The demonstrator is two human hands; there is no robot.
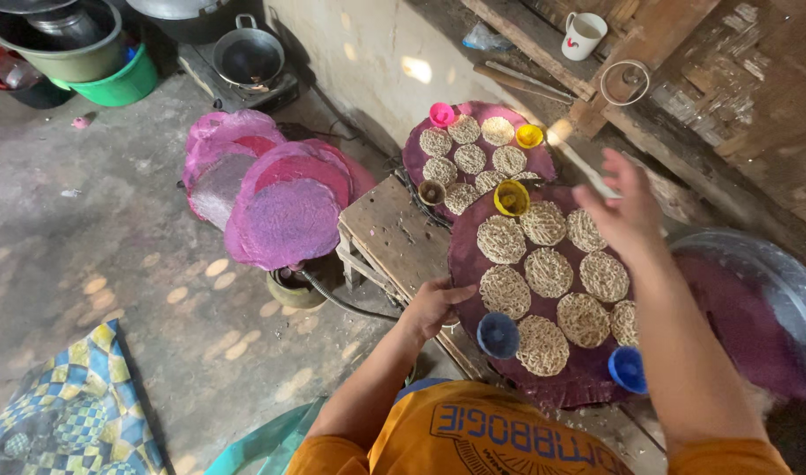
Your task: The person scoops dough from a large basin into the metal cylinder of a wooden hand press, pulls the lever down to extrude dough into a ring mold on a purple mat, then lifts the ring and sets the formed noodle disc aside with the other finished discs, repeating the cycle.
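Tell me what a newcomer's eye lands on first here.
First, the round purple tray at centre, covered with flat noodle discs and small coloured cups. The left hand grips its near edge while the right hand hovers open above it. A stack of pink-purple trays leans at left.

The left hand [434, 306] grips the edge of a round purple tray [464, 255] at its 9 o'clock side. The tray carries flat noodle discs [548, 271] and small plastic cups: yellow [511, 198] at 12 o'clock, blue [497, 334] at 7. The right hand [627, 211] hovers open above the tray's 2 o'clock edge.
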